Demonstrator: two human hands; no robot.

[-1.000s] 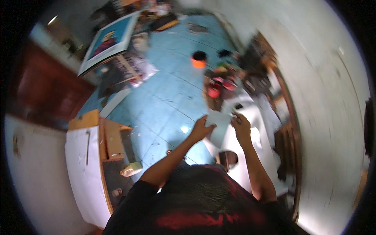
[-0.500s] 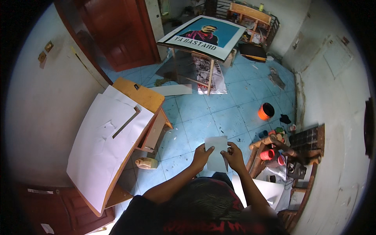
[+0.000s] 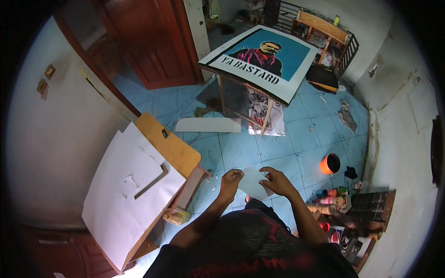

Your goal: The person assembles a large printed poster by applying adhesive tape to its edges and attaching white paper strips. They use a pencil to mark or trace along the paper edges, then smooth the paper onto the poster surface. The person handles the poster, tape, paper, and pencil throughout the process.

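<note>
Between my two hands is a small pale sheet of paper (image 3: 254, 184), held in front of my body above the tiled floor. My left hand (image 3: 229, 183) pinches its left edge between thumb and fingers. On the other side, my right hand (image 3: 278, 181) grips the upper right edge, thumb on the near face. The sheet is tilted, one corner pointing up. To my left, large white sheets (image 3: 111, 185) cover a wooden desk (image 3: 174, 146). An L-shaped ruler (image 3: 152, 181) lies on them, next to some small cut scraps (image 3: 131, 181).
Ahead stands a table with a printed portrait poster (image 3: 296, 62) on it. A white strip (image 3: 208, 124) lies on the floor nearby. At the right are an orange bucket (image 3: 329, 164) and a wooden rack (image 3: 371, 224) with paint containers. A plastic jug (image 3: 177, 217) is beside the desk.
The paper has turned from upright to slanted in my hands, and my right hand has shifted up along it. The view has swung, so the room sits lower in the picture.
</note>
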